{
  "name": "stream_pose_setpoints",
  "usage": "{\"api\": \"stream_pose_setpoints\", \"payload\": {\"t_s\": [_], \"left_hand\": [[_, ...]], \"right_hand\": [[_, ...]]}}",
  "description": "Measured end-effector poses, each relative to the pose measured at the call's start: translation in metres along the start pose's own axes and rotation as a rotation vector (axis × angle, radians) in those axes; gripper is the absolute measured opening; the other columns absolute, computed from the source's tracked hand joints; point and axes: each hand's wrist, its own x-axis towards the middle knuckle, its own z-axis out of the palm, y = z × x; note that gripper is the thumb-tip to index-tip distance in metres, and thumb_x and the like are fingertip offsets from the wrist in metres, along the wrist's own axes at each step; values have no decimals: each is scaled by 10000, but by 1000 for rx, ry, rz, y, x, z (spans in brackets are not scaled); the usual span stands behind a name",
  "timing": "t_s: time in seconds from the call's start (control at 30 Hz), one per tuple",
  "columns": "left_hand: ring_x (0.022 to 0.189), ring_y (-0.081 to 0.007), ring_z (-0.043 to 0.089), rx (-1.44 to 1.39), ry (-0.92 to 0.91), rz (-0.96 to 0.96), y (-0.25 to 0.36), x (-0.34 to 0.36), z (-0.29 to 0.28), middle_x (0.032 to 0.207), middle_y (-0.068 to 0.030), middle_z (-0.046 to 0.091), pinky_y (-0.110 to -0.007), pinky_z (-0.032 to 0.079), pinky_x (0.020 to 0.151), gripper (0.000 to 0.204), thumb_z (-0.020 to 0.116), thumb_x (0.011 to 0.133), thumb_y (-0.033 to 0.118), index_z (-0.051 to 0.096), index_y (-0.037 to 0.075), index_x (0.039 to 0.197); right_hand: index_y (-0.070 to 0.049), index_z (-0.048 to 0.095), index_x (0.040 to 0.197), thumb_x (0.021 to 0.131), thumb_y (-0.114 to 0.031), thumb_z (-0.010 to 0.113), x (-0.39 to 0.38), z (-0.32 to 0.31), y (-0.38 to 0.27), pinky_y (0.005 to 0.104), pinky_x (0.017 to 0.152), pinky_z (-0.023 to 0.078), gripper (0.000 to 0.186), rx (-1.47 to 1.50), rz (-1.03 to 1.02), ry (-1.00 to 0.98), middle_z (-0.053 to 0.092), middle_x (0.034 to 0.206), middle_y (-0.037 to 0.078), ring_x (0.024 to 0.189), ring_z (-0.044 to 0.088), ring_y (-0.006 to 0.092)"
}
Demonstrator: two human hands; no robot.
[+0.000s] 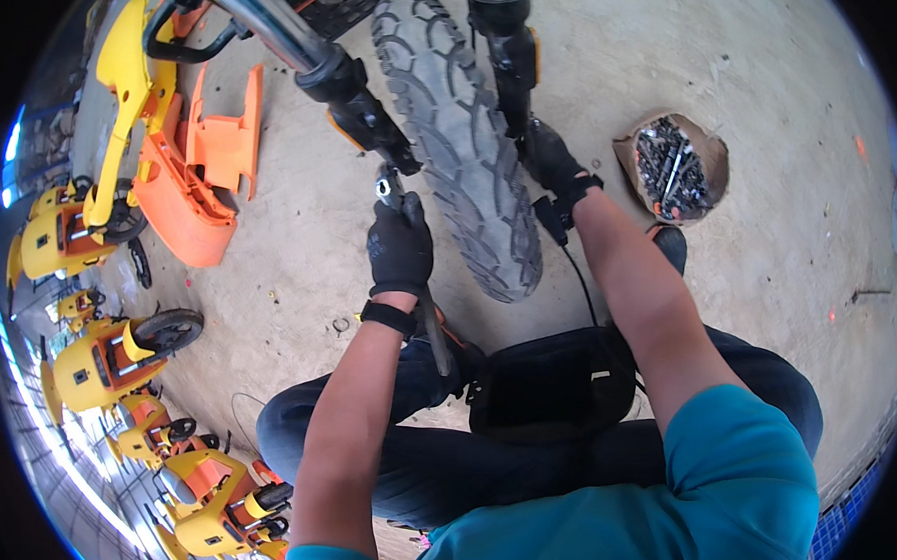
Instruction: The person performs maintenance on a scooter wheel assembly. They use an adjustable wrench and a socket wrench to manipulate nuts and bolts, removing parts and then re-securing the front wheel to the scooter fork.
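A knobbly grey tyre (pixel 464 151) stands between two black fork legs, the left fork leg (pixel 361 106) and the right fork leg (pixel 508 57). My left hand (pixel 400 248), in a black glove, is closed round a ratchet wrench (pixel 436 340). Its metal head shows above my fingers by the left leg's lower end, and the handle runs down past my wrist. My right hand (pixel 554 160), also gloved, is curled in against the lower end of the right fork leg beside the tyre. Its fingertips are partly hidden, and what they grip does not show.
An open sack of bolts and small parts (pixel 678 170) sits on the concrete at right. Orange body panels (pixel 187 189) and a yellow panel (pixel 127 86) lie at left. Several yellow scooters (pixel 94 365) stand beyond. A black pouch (pixel 549 385) with a cable rests at my lap.
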Motion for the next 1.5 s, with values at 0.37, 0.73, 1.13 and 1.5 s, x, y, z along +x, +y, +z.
{"api": "stream_pose_setpoints", "payload": {"t_s": [0.37, 0.73, 1.13, 1.5], "left_hand": [[730, -460, 595, 29, -24, -76, 7, 0, -5, 742, -281, 611, -521, 464, 645, 381, 482, 914, 361, 509, -19, 918], [754, -433, 613, 73, -46, -143, 20, 1, -14, 777, -271, 623, -499, 480, 664, 340, 484, 910, 325, 506, -14, 908], [856, -467, 584, -16, -49, -164, 10, -2, -12, 877, -306, 611, -527, 454, 728, 354, 476, 907, 351, 505, 4, 972], [813, -451, 600, -2, -60, -164, -5, 7, 5, 814, -288, 620, -499, 464, 688, 380, 508, 898, 354, 532, -25, 909]], "right_hand": [[-28, 602, 960, 900, -530, 493, -71, 7, -26, 284, 711, 471, 518, 379, 505, 159, 595, 843, 64, 736, 557, 144], [-39, 590, 895, 944, -278, 476, -111, 17, -70, 294, 554, 443, 269, -537, -188, 172, 544, 679, 86, 614, 550, 160], [-28, 535, 957, 921, -215, 489, -38, -31, -229, 359, 523, 477, 196, -365, 105, 357, 604, 649, 128, 549, 596, 218], [-67, 534, 897, 864, -124, 501, -107, -25, -113, 458, 626, 454, 74, -761, -215, 317, 598, 749, 185, 716, 586, 366]]}}
